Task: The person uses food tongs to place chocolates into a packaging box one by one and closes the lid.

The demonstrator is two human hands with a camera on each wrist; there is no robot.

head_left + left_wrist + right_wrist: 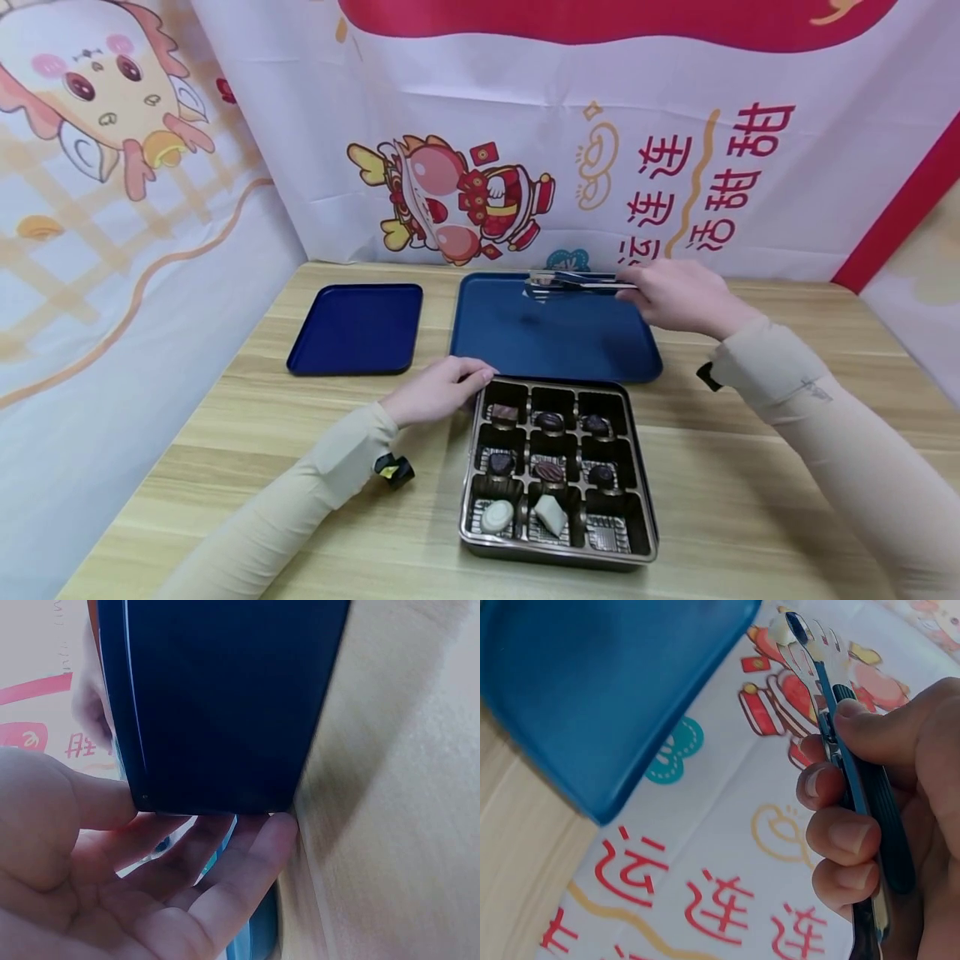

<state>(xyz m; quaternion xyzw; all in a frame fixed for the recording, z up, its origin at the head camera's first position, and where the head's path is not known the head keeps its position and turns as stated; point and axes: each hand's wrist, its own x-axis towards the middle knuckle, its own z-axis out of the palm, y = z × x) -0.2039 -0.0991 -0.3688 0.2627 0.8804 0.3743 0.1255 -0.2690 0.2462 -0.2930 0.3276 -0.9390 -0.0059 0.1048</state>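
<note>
A box of chocolates (558,557) sits near the middle of the table, divided into square compartments. Dark pieces fill the two far rows; a white oval chocolate (497,517) and a white angular chocolate (551,515) lie in the near row, whose right compartment is bare. My left hand (438,390) holds the box's far left corner, fingers against its wall (217,712) and thumb by the rim. Above the blue tray (555,333), my right hand (678,293) grips metal serving tongs (829,712) with a forked tip. A small pale piece (781,631) shows at that tip.
A smaller dark blue tray (356,329) lies on the wooden table (247,417) to the left. Printed cloth (322,125) hangs behind the table's far edge and along the left side. The larger tray lies just beyond the box.
</note>
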